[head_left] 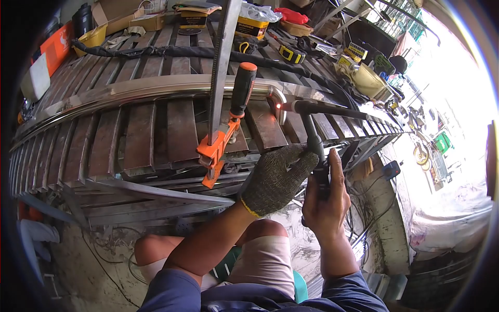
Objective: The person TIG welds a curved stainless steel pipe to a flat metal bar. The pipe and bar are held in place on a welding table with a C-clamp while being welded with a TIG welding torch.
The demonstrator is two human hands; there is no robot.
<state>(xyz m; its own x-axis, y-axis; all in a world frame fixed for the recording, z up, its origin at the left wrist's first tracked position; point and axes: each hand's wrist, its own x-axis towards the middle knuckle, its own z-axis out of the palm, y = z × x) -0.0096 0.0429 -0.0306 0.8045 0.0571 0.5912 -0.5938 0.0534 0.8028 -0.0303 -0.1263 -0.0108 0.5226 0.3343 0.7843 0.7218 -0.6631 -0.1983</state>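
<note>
The right hand (330, 200) is clenched round the black torch (313, 141); the gloved left hand (278, 179) curls against it, exact hold unclear. Left of both hands stands an orange clamp (217, 145), and beyond them the nozzle (289, 106) faces a glowing spot (278, 105) on a bent metal pipe (280, 98).

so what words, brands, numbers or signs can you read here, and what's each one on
"SUNRISE": black-and-yellow box at the back of the bench.
"SUNRISE": second box, to the right of it, under a clear plastic bag.
Too small or blurred to read: the print on the small yellow box and the clamp handle.
The orange panel bears a white mark I can't make out.
</note>
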